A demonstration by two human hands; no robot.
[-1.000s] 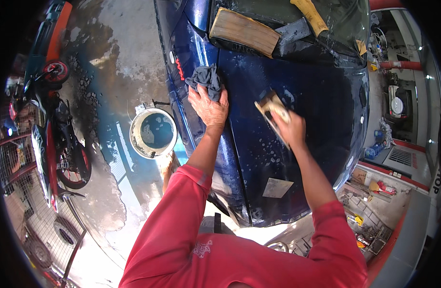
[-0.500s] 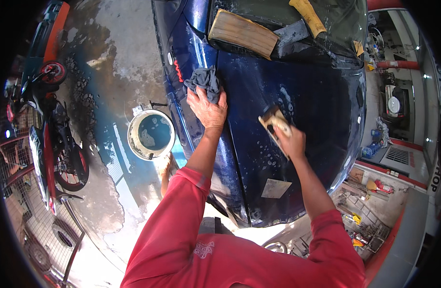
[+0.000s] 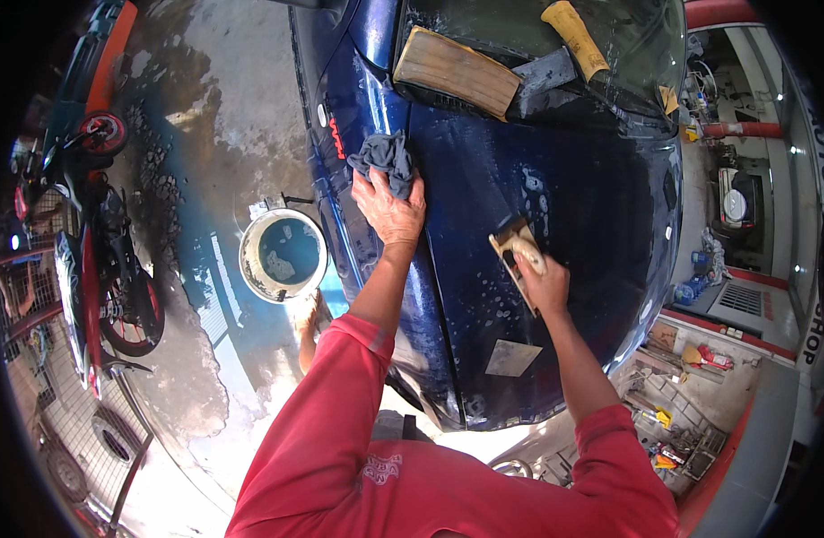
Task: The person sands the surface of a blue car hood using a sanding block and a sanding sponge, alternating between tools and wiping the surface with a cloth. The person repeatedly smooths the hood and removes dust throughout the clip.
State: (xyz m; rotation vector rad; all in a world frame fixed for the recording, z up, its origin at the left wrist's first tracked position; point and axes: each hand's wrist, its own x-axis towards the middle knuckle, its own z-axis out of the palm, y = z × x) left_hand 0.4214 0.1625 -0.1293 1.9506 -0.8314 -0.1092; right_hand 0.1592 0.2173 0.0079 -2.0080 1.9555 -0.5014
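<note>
My left hand is closed around a wadded dark grey cloth, resting by the blue car's fender. Over the wet bonnet my right hand grips a wooden sanding block by its pale knob-like handle. The block's long flat base slants across the paint, its far end darker. Around it are milky water drops and streaks. A loose rectangular sheet of sandpaper lies on the bonnet nearer to me.
A round bucket of cloudy water stands left of the car. By the windscreen lie a long wood-grained block, a grey piece and a yellow-tan curved piece. A motorbike stands far left. Tools lie at lower right.
My right hand has drawn the sanding block a little nearer to me over the bonnet. My left hand stays on the cloth, almost in the same place.
</note>
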